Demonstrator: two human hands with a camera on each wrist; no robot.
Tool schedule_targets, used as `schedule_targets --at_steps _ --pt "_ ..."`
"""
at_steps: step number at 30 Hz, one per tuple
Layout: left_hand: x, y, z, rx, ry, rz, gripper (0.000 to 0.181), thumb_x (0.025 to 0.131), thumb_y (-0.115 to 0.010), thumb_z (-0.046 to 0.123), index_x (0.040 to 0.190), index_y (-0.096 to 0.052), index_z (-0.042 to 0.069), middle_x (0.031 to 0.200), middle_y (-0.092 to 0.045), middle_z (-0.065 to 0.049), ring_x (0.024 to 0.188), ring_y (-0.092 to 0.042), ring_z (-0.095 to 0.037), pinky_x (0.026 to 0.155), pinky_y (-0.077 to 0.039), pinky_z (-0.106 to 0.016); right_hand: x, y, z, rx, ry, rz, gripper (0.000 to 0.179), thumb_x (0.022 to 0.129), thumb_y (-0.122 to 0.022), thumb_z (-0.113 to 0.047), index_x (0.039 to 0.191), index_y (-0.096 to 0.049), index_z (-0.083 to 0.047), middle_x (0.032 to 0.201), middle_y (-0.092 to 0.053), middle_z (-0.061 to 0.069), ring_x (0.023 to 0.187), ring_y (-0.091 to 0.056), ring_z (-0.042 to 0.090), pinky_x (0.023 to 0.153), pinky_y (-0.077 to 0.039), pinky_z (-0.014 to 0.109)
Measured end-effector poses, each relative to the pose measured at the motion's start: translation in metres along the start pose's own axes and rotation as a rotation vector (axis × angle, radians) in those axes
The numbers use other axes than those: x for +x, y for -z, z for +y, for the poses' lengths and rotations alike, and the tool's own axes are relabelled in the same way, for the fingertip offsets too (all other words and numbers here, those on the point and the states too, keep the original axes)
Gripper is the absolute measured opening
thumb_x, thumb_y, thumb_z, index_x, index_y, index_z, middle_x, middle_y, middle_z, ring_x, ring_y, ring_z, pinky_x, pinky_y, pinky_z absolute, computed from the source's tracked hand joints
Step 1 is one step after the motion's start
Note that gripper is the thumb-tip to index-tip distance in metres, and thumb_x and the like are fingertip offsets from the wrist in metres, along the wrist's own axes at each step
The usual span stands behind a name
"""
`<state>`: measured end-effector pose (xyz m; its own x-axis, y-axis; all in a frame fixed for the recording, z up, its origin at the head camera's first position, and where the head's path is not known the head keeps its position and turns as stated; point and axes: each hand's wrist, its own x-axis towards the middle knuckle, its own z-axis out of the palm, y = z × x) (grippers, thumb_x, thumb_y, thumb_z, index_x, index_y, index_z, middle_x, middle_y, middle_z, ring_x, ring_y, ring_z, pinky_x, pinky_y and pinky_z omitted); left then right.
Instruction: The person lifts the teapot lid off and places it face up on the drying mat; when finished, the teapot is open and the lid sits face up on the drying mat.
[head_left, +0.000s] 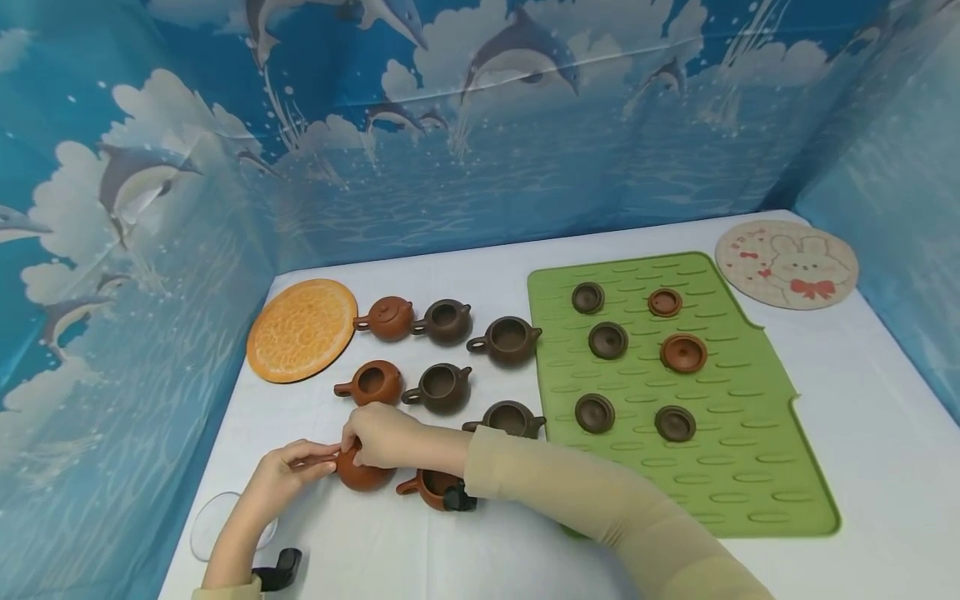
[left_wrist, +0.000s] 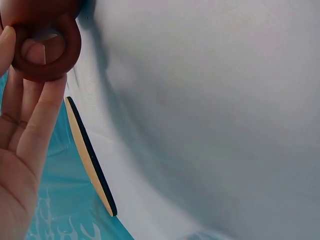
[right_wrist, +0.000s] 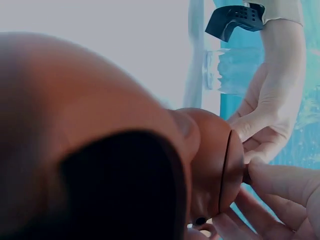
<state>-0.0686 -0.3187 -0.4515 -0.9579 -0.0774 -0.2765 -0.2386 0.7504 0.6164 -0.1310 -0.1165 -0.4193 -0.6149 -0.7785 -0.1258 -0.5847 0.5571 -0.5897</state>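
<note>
My left hand point(head_left: 273, 479) pinches the ring-shaped handle point(left_wrist: 70, 47) of a reddish-brown clay teapot point(head_left: 365, 473) that sits on the white cloth at the front left. From the right, my right hand point(head_left: 384, 435) reaches over that teapot. In the right wrist view, its thumb and fingers grip the knob of the lid point(right_wrist: 233, 172), which sits on the teapot with a thin dark seam below it. Just right of this pot stands a lidless reddish teapot point(head_left: 433, 490), partly covered by the right wrist. Behind my hands is another lidless reddish teapot point(head_left: 386, 375).
Several dark lidless teapots point(head_left: 444, 390) stand in rows, with a lidded reddish teapot point(head_left: 390, 319) at the back. A green mat point(head_left: 720, 467) on the right bears several loose lids point(head_left: 683, 353). Also here are an orange-slice mat point(head_left: 302, 330), a rabbit mat point(head_left: 786, 264) and a clear jar point(right_wrist: 235, 70).
</note>
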Motion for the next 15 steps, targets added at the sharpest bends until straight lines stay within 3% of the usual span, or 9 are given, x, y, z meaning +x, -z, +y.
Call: schedule_targets --at_steps 9,15 --pt "0.0013 0.0012 0.0009 0.005 -0.013 -0.012 0.02 0.085 -0.076 0.013 0.105 -0.077 0.011 0.108 -0.075 -0.006 0.098 -0.068 -0.013 0.076 -0.053 -0.019 -0.0003 -0.0024 -0.0005 -0.026 0.018 0.027 0.011 0.088 -0.074 -0.014 0.099 -0.076 -0.016 0.097 -0.07 -0.007 0.091 -0.062 0.002 0.076 -0.047 0.011" --pt "0.0002 0.0011 0.0002 0.006 -0.033 -0.006 0.018 0.085 -0.075 0.007 0.103 -0.077 0.008 0.103 -0.074 -0.008 0.093 -0.068 -0.012 0.075 -0.055 -0.02 -0.0029 -0.0005 0.002 0.099 -0.03 0.067 0.01 0.091 -0.073 -0.02 0.1 -0.073 -0.016 0.098 -0.071 -0.007 0.088 -0.062 0.002 0.074 -0.047 0.012"
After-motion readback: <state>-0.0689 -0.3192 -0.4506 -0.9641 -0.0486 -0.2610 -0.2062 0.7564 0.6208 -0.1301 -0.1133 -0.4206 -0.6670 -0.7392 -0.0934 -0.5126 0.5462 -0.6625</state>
